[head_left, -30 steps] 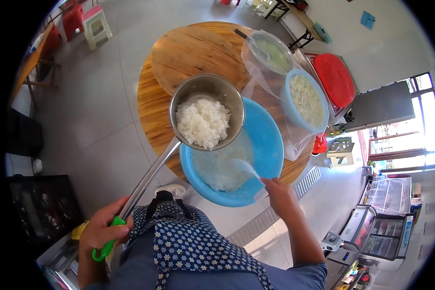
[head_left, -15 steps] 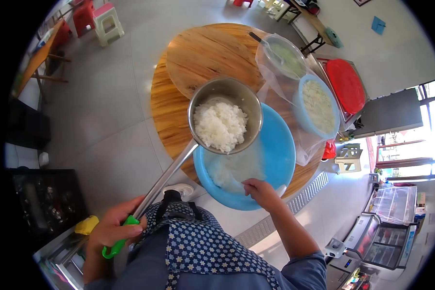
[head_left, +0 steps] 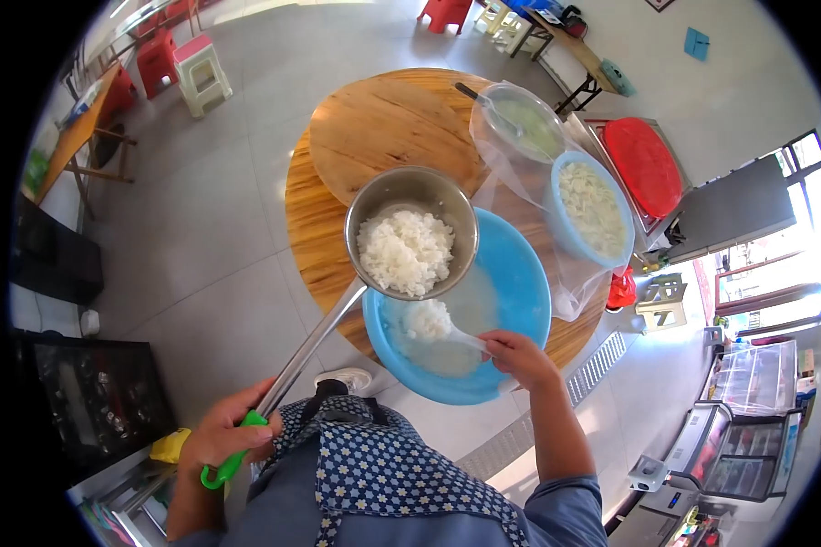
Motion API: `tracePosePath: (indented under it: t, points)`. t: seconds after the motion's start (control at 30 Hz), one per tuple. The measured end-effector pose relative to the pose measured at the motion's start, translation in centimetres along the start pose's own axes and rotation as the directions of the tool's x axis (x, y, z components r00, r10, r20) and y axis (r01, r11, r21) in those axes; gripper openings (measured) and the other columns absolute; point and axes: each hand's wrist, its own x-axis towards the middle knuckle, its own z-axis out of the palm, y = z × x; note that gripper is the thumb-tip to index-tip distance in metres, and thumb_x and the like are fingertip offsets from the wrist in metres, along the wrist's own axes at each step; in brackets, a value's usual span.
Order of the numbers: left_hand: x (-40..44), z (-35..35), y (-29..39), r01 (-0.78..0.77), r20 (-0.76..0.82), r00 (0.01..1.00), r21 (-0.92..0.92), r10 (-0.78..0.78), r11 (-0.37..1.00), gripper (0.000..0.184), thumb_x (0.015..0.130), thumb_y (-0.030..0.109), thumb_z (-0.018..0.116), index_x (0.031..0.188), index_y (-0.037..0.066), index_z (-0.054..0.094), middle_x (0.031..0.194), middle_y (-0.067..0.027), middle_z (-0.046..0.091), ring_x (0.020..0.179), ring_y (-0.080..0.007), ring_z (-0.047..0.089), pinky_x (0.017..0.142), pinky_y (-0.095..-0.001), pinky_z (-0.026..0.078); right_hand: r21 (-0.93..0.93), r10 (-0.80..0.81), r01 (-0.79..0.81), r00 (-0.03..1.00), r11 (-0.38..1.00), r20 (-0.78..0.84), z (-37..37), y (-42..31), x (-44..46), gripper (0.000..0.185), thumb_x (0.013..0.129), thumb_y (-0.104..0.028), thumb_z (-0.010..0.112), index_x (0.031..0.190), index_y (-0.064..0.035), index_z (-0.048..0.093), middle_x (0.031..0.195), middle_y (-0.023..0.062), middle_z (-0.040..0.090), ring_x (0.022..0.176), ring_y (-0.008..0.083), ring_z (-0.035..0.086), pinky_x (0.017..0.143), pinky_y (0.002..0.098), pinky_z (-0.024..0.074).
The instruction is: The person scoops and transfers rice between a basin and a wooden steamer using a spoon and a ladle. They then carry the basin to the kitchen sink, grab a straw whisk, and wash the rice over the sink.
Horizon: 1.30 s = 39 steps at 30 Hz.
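My left hand [head_left: 228,427] is closed round the green-ended handle of a long metal ladle [head_left: 315,337]. Its deep round bowl holds a heap of white cooked rice [head_left: 406,252] and hangs over the near-left rim of a large blue basin [head_left: 520,273]. In my right hand [head_left: 518,358] is a white rice paddle [head_left: 465,339], loaded with a clump of rice [head_left: 427,321]. That clump is just below the ladle's bowl, above the basin. Cloudy whitish contents [head_left: 442,360] lie in the basin, partly hidden by the paddle and ladle.
A round wooden board [head_left: 392,137] lies on the wooden table [head_left: 303,210]. At the right stand a light-blue bowl [head_left: 556,196] of pale shredded food and a clear bowl [head_left: 529,114] with a dark-handled utensil, plastic film around them. A red lid [head_left: 643,167] sits beyond.
The rice paddle has come up out of the basin with a clump of rice on it. My view has shifted slightly; my left hand still holds the ladle.
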Motion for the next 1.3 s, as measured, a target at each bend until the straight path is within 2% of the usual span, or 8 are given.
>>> tracePosePath:
  t: [0.53,0.6,0.67,0.7,0.8,0.93,1.07,1.3]
  points:
    - [0.0,0.0,-0.2,-0.042,0.067,0.997,-0.092,0.048,0.995,0.079,0.086,0.003,0.064,0.153,-0.001,0.023,0.08,-0.0094,0.056,0.055,-0.0113,0.048,0.051,-0.0253,0.041,-0.007,-0.327,0.348,0.875,0.937,-0.356,-1.5,-10.1,-8.4,0.026,0.098,-0.013,0.057,0.119,0.0005,0.064,0.085,0.0012,0.062,0.063,0.0047,0.046,0.057,0.0211,0.0382]
    - [0.0,-0.2,-0.2,-0.042,0.086,0.995,-0.094,0.05,0.995,0.078,0.086,0.003,0.064,0.153,-0.001,0.023,0.08,-0.0095,0.055,0.055,-0.0114,0.048,0.051,-0.0256,0.042,-0.436,-0.566,0.401,0.737,0.806,-0.368,1.9,-11.8,-6.7,0.027,0.094,-0.008,0.059,0.119,-0.001,0.065,0.088,0.0045,0.065,0.067,0.0119,0.055,0.06,0.0288,0.0458]
    - [0.0,-0.1,-0.3,-0.05,0.103,0.993,-0.085,0.059,0.995,0.077,0.087,0.003,0.064,0.153,-0.001,0.023,0.08,-0.0094,0.055,0.054,-0.0113,0.048,0.051,-0.026,0.042,-0.883,-0.926,0.441,0.377,0.161,0.02,4.4,-10.6,-3.5,0.035,0.088,-0.003,0.058,0.122,-0.0043,0.064,0.095,0.0106,0.066,0.075,0.0233,0.063,0.068,0.0359,0.0516]
    - [-0.1,0.1,-0.2,-0.053,0.102,0.993,-0.081,0.061,0.995,0.077,0.087,0.003,0.064,0.153,-0.001,0.023,0.08,-0.0094,0.055,0.054,-0.0113,0.048,0.051,-0.026,0.042,-0.882,-0.928,0.442,0.373,0.16,0.019,5.8,-10.5,-3.3,0.035,0.088,-0.003,0.058,0.122,-0.0043,0.064,0.095,0.0106,0.066,0.075,0.0233,0.063,0.068,0.0359,0.0516]
    - [-0.4,0.7,0.0,-0.057,0.067,0.996,-0.058,0.061,0.997,0.076,0.088,0.003,0.063,0.153,-0.001,0.024,0.079,-0.0092,0.055,0.054,-0.0111,0.048,0.052,-0.0255,0.041,-0.973,-0.897,0.229,0.435,0.024,0.08,7.3,-10.1,-4.0,0.043,0.083,-0.001,0.057,0.125,-0.0074,0.062,0.101,0.0148,0.066,0.081,0.0302,0.065,0.068,0.0386,0.0527]
    - [-1.2,1.5,-0.1,-0.077,-0.002,0.997,-0.041,0.077,0.996,0.076,0.086,0.006,0.065,0.151,-0.005,0.025,0.076,-0.0088,0.055,0.051,-0.0107,0.047,0.048,-0.0253,0.039,-0.943,-0.887,0.118,0.393,0.312,-0.244,2.0,-8.9,-6.5,0.04,0.086,-0.003,0.054,0.124,-0.0098,0.062,0.097,0.0115,0.065,0.081,0.0315,0.065,0.062,0.0432,0.0512]
    - [-1.4,2.1,0.2,-0.115,-0.086,0.99,-0.037,0.112,0.993,0.079,0.082,0.008,0.067,0.148,-0.008,0.027,0.073,-0.0083,0.055,0.047,-0.0101,0.045,0.044,-0.0252,0.037,-0.946,-0.555,-0.083,0.792,0.313,-0.253,-2.2,-3.9,-5.2,0.022,0.092,-0.01,0.049,0.104,-0.0113,0.067,0.096,0.0125,0.065,0.087,0.035,0.066,0.072,0.0475,0.0521]
    - [-1.1,1.9,0.3,-0.094,-0.101,0.99,0.004,0.094,0.996,0.083,0.078,0.011,0.069,0.148,-0.008,0.028,0.071,-0.0069,0.054,0.047,-0.0092,0.045,0.043,-0.0251,0.036,-0.973,-0.299,-0.165,0.932,0.159,-0.207,0.7,-0.1,-3.4,0.014,0.085,-0.01,0.057,0.096,-0.0045,0.064,0.09,0.0174,0.064,0.086,0.0371,0.066,0.076,0.0487,0.0519]
